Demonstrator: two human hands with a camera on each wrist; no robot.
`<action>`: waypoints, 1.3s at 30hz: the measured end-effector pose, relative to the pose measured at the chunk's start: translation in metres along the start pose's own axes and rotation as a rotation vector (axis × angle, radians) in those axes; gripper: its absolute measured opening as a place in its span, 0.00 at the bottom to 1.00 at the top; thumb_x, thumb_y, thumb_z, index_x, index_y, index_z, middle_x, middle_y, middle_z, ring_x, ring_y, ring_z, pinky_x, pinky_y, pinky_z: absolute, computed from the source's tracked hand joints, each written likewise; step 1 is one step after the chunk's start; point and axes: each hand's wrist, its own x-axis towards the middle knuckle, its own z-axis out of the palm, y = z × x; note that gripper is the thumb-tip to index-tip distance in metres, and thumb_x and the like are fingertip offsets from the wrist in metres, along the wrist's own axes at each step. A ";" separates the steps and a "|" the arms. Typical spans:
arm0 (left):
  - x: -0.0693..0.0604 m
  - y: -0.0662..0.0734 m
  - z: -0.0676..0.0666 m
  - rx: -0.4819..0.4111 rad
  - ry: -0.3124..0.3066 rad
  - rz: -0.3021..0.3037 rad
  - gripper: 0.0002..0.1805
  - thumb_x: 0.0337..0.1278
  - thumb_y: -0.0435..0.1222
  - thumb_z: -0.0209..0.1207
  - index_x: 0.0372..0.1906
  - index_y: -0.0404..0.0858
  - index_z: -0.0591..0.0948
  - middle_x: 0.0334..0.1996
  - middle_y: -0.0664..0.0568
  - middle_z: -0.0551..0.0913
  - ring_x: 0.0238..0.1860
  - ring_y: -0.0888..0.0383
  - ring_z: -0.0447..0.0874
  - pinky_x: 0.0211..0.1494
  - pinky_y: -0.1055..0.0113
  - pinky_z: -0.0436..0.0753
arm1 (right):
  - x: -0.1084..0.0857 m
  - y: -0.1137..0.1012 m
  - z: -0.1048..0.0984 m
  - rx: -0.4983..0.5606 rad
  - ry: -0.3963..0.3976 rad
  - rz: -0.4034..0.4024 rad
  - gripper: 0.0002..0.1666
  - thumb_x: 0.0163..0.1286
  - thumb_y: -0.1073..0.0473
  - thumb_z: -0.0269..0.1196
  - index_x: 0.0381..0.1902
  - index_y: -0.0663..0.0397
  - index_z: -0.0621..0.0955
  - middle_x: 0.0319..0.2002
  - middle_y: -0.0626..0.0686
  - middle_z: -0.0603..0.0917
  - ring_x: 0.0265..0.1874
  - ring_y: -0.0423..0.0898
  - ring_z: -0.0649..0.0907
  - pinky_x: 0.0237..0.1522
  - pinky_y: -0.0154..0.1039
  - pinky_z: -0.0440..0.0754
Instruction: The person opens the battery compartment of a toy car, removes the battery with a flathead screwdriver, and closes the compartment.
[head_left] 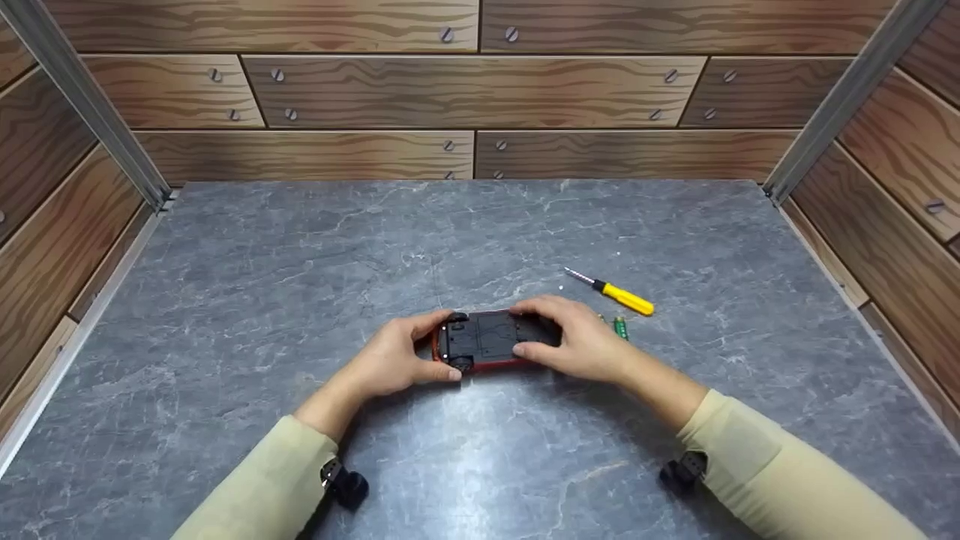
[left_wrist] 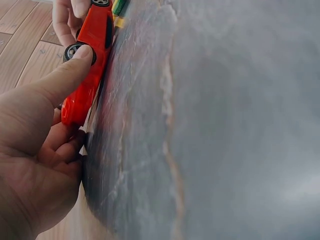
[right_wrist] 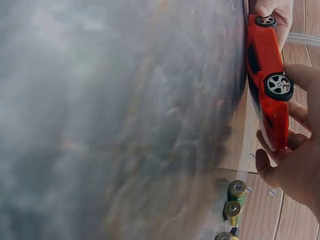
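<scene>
A red toy car (head_left: 491, 336) lies upside down, its black underside and wheels facing up. My left hand (head_left: 391, 355) grips the car's left end, thumb on the near side and fingers on the far side. At the right end my right hand (head_left: 583, 342) holds the body between thumb and fingers, covering part of that end. Seen from the left wrist, the left thumb presses by a wheel of the red car (left_wrist: 95, 45). The right wrist view shows the car's side (right_wrist: 265, 75) with its silver-spoked wheels.
Beyond the right hand lies a yellow-handled screwdriver (head_left: 627, 298), its tip toward the left. Green batteries (head_left: 620, 328) stand or lie beside that hand, partly hidden by it. The grey marbled tabletop (head_left: 315, 247) is bounded by wood-patterned walls (head_left: 480, 97).
</scene>
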 end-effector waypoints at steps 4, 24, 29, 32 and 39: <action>0.001 0.000 0.001 -0.013 -0.005 0.011 0.55 0.43 0.40 0.84 0.79 0.36 0.70 0.72 0.43 0.78 0.65 0.49 0.81 0.79 0.51 0.67 | -0.009 0.006 -0.007 0.035 0.049 -0.016 0.34 0.70 0.46 0.73 0.70 0.50 0.80 0.67 0.48 0.82 0.65 0.50 0.80 0.68 0.57 0.77; -0.005 0.009 0.002 0.076 0.035 -0.003 0.57 0.43 0.41 0.84 0.81 0.36 0.66 0.73 0.38 0.75 0.70 0.43 0.77 0.80 0.47 0.66 | -0.042 0.028 -0.021 0.045 0.082 -0.003 0.31 0.63 0.56 0.80 0.64 0.48 0.85 0.66 0.52 0.84 0.68 0.55 0.79 0.74 0.58 0.71; -0.011 0.009 0.001 0.111 0.081 0.023 0.54 0.43 0.39 0.84 0.79 0.37 0.70 0.72 0.40 0.76 0.72 0.42 0.75 0.79 0.47 0.67 | -0.042 0.028 -0.020 0.040 0.079 0.006 0.30 0.64 0.55 0.79 0.63 0.47 0.86 0.64 0.50 0.85 0.67 0.54 0.80 0.73 0.57 0.72; -0.016 0.008 0.001 0.123 0.099 0.036 0.50 0.45 0.38 0.83 0.77 0.38 0.74 0.72 0.42 0.76 0.73 0.42 0.74 0.80 0.48 0.66 | -0.043 0.028 -0.021 0.035 0.079 0.011 0.29 0.64 0.55 0.79 0.63 0.47 0.86 0.64 0.50 0.85 0.67 0.54 0.80 0.73 0.57 0.72; -0.024 0.010 0.001 0.131 0.129 0.042 0.44 0.47 0.38 0.82 0.73 0.41 0.79 0.71 0.44 0.78 0.73 0.42 0.74 0.79 0.47 0.66 | -0.041 0.028 -0.020 0.027 0.083 0.019 0.29 0.63 0.56 0.79 0.63 0.47 0.86 0.64 0.51 0.85 0.67 0.55 0.80 0.73 0.58 0.72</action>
